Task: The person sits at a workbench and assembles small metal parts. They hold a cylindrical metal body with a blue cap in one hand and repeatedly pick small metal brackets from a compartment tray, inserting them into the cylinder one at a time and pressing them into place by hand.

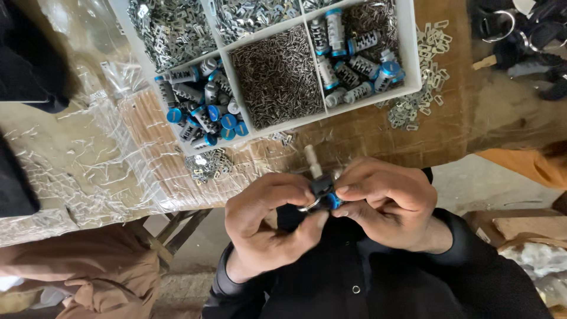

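Up close, both hands pinch one small lock cylinder [323, 192] between them, held just below the table edge, over the person's dark sleeves. Left hand [269, 221] curls around it from the left, thumb and forefinger pressed on a thin metal ring at its lower end. Right hand [384, 201] closes on it from the right, fingertips tight against a blue cap. The cylinder looks dark, short, round-bodied, with a pale metal key or pin sticking up from its top; finer detail is hidden by the fingers.

White plastic tray [412, 53] sits on the wooden table [472, 118], hard-walled, split into compartments; six show, top ones cut off by the frame. Two hold ribbed grey metal cylinders with glossy blue caps [204, 112], too heaped to count exactly, over a dozen each. Middle compartment holds a dense pile of tiny thin pins [277, 77]. Upper compartments hold flat stamped metal plates [168, 29].

Loose flat plates [422, 77] lie scattered right of the tray, another small heap [207, 164] below it. Crinkled clear plastic sheet [94, 159] covers the table's left part.
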